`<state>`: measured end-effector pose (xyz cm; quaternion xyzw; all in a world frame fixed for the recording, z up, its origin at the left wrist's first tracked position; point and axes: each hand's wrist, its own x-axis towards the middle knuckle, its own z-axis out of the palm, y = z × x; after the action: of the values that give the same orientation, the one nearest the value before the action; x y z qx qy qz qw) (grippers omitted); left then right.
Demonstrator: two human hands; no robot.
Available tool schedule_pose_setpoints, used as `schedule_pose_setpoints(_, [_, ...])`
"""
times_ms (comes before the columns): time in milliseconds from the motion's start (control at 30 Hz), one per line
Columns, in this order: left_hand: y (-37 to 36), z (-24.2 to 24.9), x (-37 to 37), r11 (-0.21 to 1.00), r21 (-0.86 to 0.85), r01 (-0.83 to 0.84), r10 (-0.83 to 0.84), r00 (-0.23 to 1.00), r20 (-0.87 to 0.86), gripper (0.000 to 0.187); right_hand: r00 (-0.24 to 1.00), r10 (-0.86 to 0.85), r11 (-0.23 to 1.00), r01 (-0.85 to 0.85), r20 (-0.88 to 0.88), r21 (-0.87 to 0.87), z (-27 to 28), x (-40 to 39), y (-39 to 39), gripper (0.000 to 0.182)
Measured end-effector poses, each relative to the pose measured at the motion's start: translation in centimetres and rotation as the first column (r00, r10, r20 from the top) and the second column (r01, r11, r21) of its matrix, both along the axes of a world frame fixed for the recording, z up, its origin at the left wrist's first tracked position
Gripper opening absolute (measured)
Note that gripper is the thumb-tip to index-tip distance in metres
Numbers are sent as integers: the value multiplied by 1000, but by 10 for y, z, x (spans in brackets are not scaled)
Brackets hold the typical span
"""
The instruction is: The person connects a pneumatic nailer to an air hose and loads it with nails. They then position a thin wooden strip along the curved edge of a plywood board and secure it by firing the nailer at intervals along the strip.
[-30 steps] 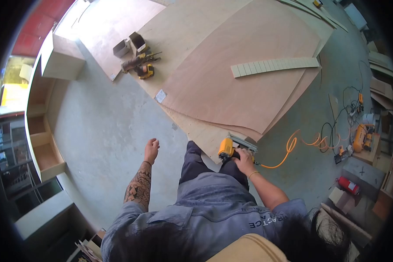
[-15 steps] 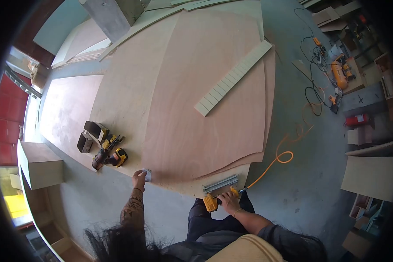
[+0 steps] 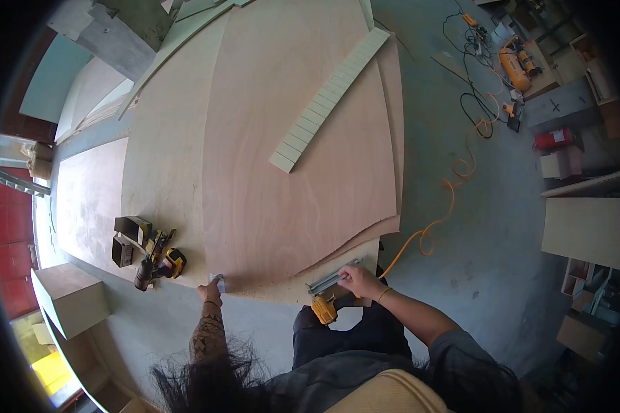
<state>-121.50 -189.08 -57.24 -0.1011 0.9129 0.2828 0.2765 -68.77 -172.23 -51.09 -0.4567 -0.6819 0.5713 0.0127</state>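
At the near edge of the plywood sheets (image 3: 303, 138), my left hand (image 3: 210, 292) is closed on a small whitish packet (image 3: 218, 282). My right hand (image 3: 358, 281) is closed at the grey metal magazine (image 3: 327, 281) of a yellow nail gun (image 3: 324, 310), which lies at the sheet's near edge by my legs. Whether the fingers hold a small piece there is too small to tell. An orange air hose (image 3: 424, 237) runs off to the right from beside the gun. A scored pale wood strip (image 3: 327, 103) rests diagonally on the top sheet.
Yellow-black power tools (image 3: 160, 261) and small open boxes (image 3: 129, 241) sit at the sheets' left near edge. A wooden cabinet (image 3: 72, 303) stands at left. On the right are an orange compressor (image 3: 514, 69), tangled cables, a red cylinder (image 3: 554, 139) and wood panels (image 3: 582, 230).
My right hand has moved from the nail gun's body up to its metal magazine. My left hand remains at the packet. The view has shifted, moving the sheets and strip leftward in the picture.
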Motion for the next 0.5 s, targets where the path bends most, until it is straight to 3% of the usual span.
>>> schedule_pose_setpoints(67, [-4, -2, -12, 999, 10, 49, -49, 996, 68, 54, 982, -186, 927, 173, 8, 333, -9, 1, 28, 48])
schedule_pose_setpoints(100, [-8, -5, -18, 995, 35, 91, -94, 987, 133, 54, 965, -262, 817, 210, 20, 537, -14, 3, 48, 56])
schedule_pose_setpoints(167, [-10, -15, -25, 995, 10, 104, -105, 991, 83, 56, 807, -517, 690, 196, 286, 696, -15, 5, 90, 79])
schedule_pose_setpoints(233, [2, -18, -33, 990, -24, 139, -137, 988, 66, 59, 643, -679, 682, 373, 355, 629, -56, 21, 129, 98])
schedule_pose_setpoints(300, [27, -14, -26, 985, 76, 156, -160, 986, 49, 59, 571, -677, 729, 433, 464, 531, -63, 25, 164, 103])
schedule_pose_setpoints(433, [80, -36, -26, 978, 110, 176, -181, 983, 35, 60, 633, -621, 759, 338, 462, 557, -56, 29, 210, 107])
schedule_pose_setpoints(500, [116, -22, -9, 955, -13, 295, -289, 943, 165, 75, 640, -630, 722, 273, 440, 636, -65, 34, 227, 109])
